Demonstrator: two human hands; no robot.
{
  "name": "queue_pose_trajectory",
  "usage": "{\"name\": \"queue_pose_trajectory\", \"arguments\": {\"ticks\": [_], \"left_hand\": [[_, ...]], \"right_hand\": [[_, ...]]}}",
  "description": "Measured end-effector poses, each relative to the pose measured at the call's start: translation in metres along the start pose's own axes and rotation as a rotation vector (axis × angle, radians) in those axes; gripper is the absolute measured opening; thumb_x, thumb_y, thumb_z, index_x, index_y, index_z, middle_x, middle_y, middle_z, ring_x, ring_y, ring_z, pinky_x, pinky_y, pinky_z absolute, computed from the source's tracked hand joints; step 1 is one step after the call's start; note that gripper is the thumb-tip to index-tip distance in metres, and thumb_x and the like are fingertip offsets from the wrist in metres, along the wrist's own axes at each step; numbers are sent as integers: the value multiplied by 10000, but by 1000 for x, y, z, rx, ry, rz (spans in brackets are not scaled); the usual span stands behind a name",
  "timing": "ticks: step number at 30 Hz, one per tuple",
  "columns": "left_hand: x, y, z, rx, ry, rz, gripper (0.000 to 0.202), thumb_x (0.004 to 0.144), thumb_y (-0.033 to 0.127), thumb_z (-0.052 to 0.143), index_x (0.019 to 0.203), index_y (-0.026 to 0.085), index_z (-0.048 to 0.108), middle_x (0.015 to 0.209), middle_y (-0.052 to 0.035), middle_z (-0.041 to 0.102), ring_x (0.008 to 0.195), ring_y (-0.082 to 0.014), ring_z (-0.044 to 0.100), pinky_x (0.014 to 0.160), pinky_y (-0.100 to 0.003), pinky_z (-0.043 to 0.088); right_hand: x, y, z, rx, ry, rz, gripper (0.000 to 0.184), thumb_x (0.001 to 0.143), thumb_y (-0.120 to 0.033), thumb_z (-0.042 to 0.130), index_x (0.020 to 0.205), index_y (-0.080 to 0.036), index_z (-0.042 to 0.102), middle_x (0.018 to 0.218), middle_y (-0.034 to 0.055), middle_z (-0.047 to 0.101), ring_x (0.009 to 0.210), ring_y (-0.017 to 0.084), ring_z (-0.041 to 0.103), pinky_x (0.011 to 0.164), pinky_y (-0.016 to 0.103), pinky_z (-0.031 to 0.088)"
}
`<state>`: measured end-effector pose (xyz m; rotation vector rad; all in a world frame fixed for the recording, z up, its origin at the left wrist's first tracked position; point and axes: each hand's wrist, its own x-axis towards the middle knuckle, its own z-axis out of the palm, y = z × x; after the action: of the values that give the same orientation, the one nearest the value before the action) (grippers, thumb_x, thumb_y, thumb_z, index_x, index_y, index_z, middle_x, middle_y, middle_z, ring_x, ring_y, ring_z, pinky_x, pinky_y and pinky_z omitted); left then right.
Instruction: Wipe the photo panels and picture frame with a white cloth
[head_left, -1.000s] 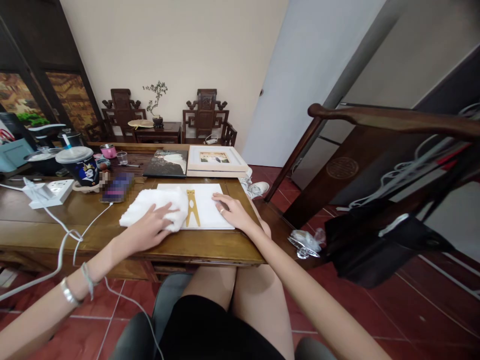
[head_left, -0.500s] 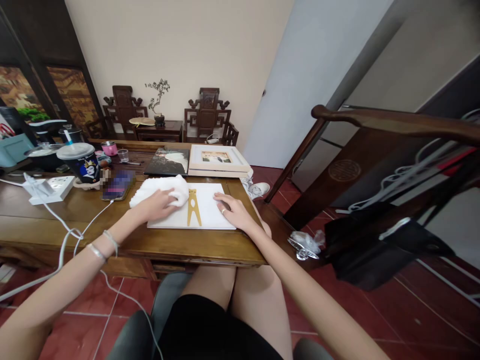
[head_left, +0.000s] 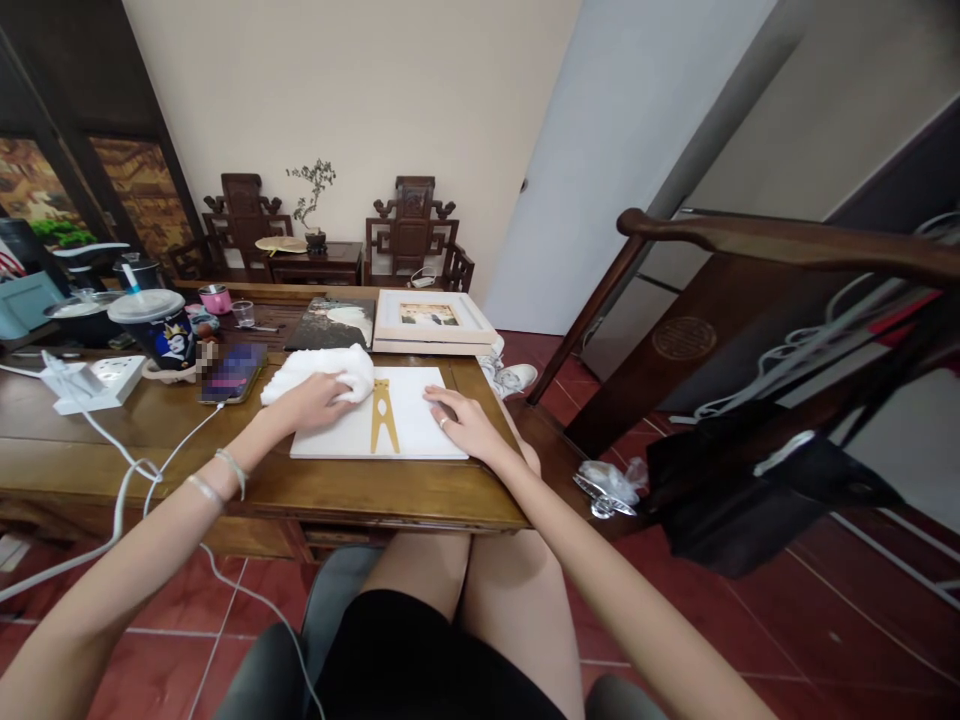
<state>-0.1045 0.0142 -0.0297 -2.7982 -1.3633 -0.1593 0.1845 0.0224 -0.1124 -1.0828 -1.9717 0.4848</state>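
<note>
A white board (head_left: 420,425) lies flat near the table's front right corner, with a gold figure (head_left: 384,430) shaped like a long-legged animal on its middle. My left hand (head_left: 324,402) is closed on a bunched white towel (head_left: 300,370), which covers the board's left part and hangs past its left edge. My right hand (head_left: 459,422), with a ring on one finger, rests on the board's right side. Its fingers are stretched out and hold nothing. Between the two hands the gold figure shows, its upper end close to the towel.
Behind the board lie a dark picture panel (head_left: 330,325) and a white framed picture (head_left: 435,320). To the left are a phone (head_left: 234,372) on a cable, a lidded cup (head_left: 165,335) and a power strip (head_left: 112,382). A wooden chair (head_left: 675,330) stands at the right.
My left hand and the towel have shifted very slightly on the board. My right hand stays in place on it, and the view has moved a little.
</note>
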Motion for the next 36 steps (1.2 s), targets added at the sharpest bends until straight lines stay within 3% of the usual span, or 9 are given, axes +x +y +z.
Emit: {"name": "queue_pose_trajectory", "arguments": {"ticks": [3,7,11,16,21,23,28,32,36], "left_hand": [[-40,30,-6,-2,-30,28,341,970,288,391,911,141,692,1206,-167,656,1300,-285,490,1032,-407,404],[-89,63,-11,0,-77,36,280,950,218,424,934,185,702,1447,-97,494,1390,-258,387,1155,-466,275],[-108,76,-13,-24,-97,58,267,948,206,442,889,198,702,1472,-61,469,1430,-248,321,1190,-471,211],[-86,64,-17,-52,-78,66,278,964,233,421,930,200,695,1348,-84,585,1333,-259,462,1093,-389,361],[-31,26,-10,-72,-57,34,339,967,309,396,863,161,684,1006,-115,709,1027,-256,643,901,-333,466],[-5,8,-5,-72,-25,9,358,958,335,398,845,150,683,917,-111,711,866,-235,655,841,-326,468],[39,-25,4,-49,97,-57,407,951,385,386,822,127,673,907,-129,709,839,-237,629,816,-326,447],[33,-23,6,-38,89,-68,390,946,378,406,788,131,663,881,-129,710,831,-239,639,808,-318,454],[-6,5,3,-38,47,-16,351,958,324,403,837,142,677,1006,-134,712,1003,-264,648,895,-339,463]], "right_hand": [[0,0,0,1,-1,-6,302,834,-150,553,1073,-243,712,1266,61,666,1255,222,566,1128,443,378],[0,-1,0,-27,-2,-10,305,842,-153,540,1085,-225,709,1272,78,661,1258,226,563,1124,443,383],[0,-1,0,-23,-4,-11,305,841,-156,544,1083,-236,713,1274,68,660,1262,228,560,1124,452,381],[0,1,0,-12,-2,-11,302,836,-159,554,1075,-250,714,1269,53,664,1257,228,565,1127,454,377],[-1,0,0,-32,-7,-10,303,850,-165,534,1091,-233,705,1284,71,654,1263,229,559,1124,447,385],[-1,0,0,-42,-12,-14,302,855,-169,526,1096,-210,704,1285,91,651,1259,232,563,1123,440,388],[0,-1,-1,-27,-8,-13,299,847,-157,539,1083,-231,708,1273,72,660,1260,229,562,1125,446,384],[0,-1,0,-4,-3,-8,295,843,-157,546,1075,-233,712,1270,69,662,1261,228,561,1127,445,382],[0,-2,0,-5,-4,-2,298,841,-149,543,1076,-217,714,1280,86,654,1262,233,560,1132,445,374]]}}
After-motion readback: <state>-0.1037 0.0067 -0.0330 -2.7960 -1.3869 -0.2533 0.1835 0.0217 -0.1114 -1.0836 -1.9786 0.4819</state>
